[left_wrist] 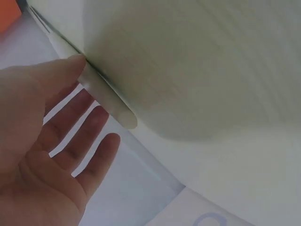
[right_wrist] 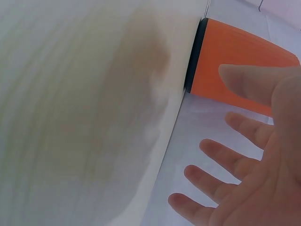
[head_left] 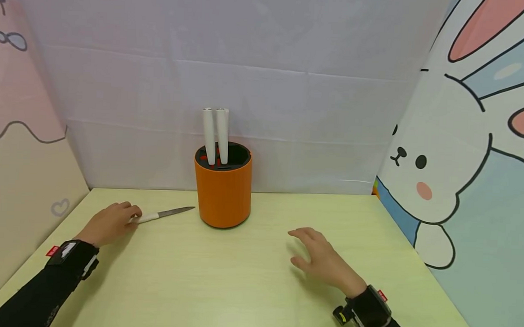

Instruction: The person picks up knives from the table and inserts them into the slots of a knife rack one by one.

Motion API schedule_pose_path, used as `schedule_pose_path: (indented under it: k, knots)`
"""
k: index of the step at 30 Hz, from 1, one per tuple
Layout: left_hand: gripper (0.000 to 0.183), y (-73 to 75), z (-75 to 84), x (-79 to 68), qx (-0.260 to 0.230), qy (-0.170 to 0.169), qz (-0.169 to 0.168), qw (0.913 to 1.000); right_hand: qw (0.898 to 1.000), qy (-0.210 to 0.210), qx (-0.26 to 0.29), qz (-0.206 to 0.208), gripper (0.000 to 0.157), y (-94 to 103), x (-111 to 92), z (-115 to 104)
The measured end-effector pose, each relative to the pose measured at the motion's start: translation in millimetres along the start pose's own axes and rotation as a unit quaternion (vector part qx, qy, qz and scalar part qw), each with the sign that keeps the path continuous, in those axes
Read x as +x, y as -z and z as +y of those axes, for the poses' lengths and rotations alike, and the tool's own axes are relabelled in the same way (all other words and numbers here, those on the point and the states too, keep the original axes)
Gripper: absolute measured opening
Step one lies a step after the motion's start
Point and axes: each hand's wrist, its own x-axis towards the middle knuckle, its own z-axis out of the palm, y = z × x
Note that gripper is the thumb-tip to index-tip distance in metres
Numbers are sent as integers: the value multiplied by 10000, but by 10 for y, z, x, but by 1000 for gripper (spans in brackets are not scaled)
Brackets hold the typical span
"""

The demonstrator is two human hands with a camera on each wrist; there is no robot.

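On the left of the table lies a knife (head_left: 176, 211) with a white handle and a grey blade that points right. My left hand (head_left: 112, 221) pinches the handle near its rear part; in the left wrist view the thumb and index finger meet at the handle (left_wrist: 108, 101) while the other fingers are spread. An orange round knife block (head_left: 224, 198) with a black top stands at the back, just beyond the blade's tip. White handles (head_left: 209, 137) stick up from its slots. My right hand (head_left: 323, 261) hovers over the right side of the table, fingers apart, holding nothing.
The pale yellow table (head_left: 213, 283) ends at a white cloth backdrop (head_left: 317, 107) behind the block. Printed cartoon panels (head_left: 484, 192) rise along the right and left sides. Each wrist wears a black strapped device (head_left: 371, 310).
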Motion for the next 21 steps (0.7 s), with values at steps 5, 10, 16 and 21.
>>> schedule_pose_path:
  k: [5,10,16,21]
  knots:
    - [19,20,24,6,-272,81,-118,9995,10000,-6,-61,43,57,-6,-18,3]
    - [18,31,37,-19,-391,187,-227,9988,9999,33,-66,78,57,-8,-32,12]
    - [18,21,42,-102,-455,46,-112,9989,10000,42,-32,64,58,-17,-45,36]
    - [20,54,99,-178,-435,-119,-18,9990,10000,41,-6,49,58,-12,-53,50]
